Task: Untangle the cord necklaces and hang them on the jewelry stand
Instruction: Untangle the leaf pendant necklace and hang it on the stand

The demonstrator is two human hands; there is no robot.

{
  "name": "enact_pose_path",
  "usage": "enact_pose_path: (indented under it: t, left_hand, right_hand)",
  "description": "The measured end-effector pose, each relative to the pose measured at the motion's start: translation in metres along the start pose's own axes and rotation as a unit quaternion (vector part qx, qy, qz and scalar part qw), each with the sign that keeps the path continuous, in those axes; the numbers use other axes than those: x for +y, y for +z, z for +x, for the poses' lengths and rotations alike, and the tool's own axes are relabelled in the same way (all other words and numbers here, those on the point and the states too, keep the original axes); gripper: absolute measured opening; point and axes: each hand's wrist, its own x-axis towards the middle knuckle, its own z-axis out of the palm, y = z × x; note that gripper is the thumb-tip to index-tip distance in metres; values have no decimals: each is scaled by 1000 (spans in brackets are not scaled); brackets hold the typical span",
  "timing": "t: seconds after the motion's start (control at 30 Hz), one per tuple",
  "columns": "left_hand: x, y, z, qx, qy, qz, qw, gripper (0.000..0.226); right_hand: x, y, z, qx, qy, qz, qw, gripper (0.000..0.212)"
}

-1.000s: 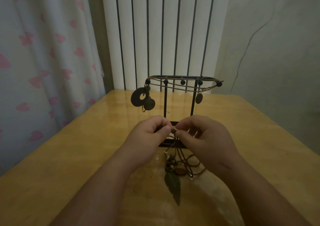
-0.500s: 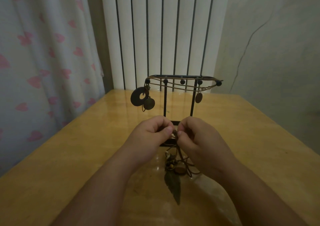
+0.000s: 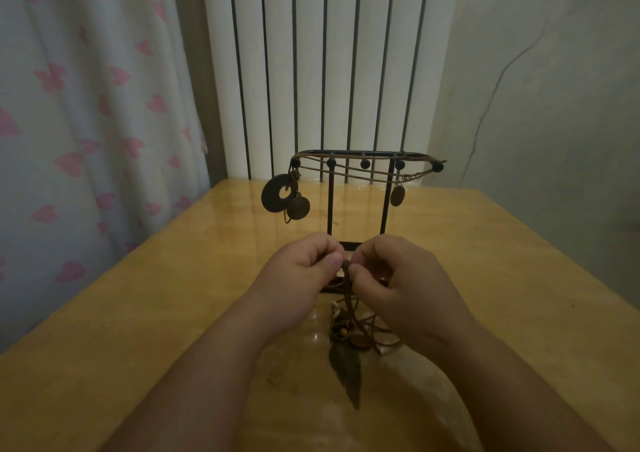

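A: Where to find the tangled brown cord necklaces (image 3: 362, 327)?

B: Heaped on the glossy yellow wooden table (image 3: 138, 313), about midway between the left and right edges, just in front of the black metal jewelry stand (image 3: 330, 206). One strand is lifted up to the fingers.

A: Held how?

B: Pinched from both sides. Gripped by the left hand (image 3: 298, 271) between thumb and curled forefinger, and nipped by the right hand (image 3: 398, 285) the same way, other fingers curled in. Thumb tips nearly touching, only cord between them.

A: Anything lying with the heap?

B: A dark leaf-shaped pendant (image 3: 346, 372), flat on the wood, tip pointing to the near edge. Also a small white ring (image 3: 335, 308) and a brown oval bead (image 3: 360, 341). Cannot tell which cord carries which.

A: And the stand?

B: Upright, between the heap and the far edge, base partly hidden behind the hands. Already strung with tan cords (image 3: 363, 174) across the knobbed top bar. At the left end, a dark ring-shaped disc pendant (image 3: 273, 195) touching a round dark pendant (image 3: 298, 207). Near the right post, a small brown oval pendant (image 3: 397, 195).

A: Beyond the far edge?

B: A white ribbed radiator (image 3: 311, 71), with a pale curtain printed with pink hearts (image 3: 86, 105) to its left.
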Motion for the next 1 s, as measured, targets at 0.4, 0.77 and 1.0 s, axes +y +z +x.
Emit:
enact_pose_path:
  t: [0.4, 0.77, 1.0]
  left_hand:
    - [-1, -2, 1, 107, 84, -1, 991, 15]
    - [-3, 2, 1, 56, 67, 60, 994, 6]
    - [-4, 2, 4, 36, 40, 71, 996, 15]
  right_hand:
    - [-5, 0, 0, 14, 0, -73, 997, 8]
    - [-1, -2, 4, -13, -73, -179, 981, 9]
    - [-2, 0, 5, -28, -89, -168, 981, 7]
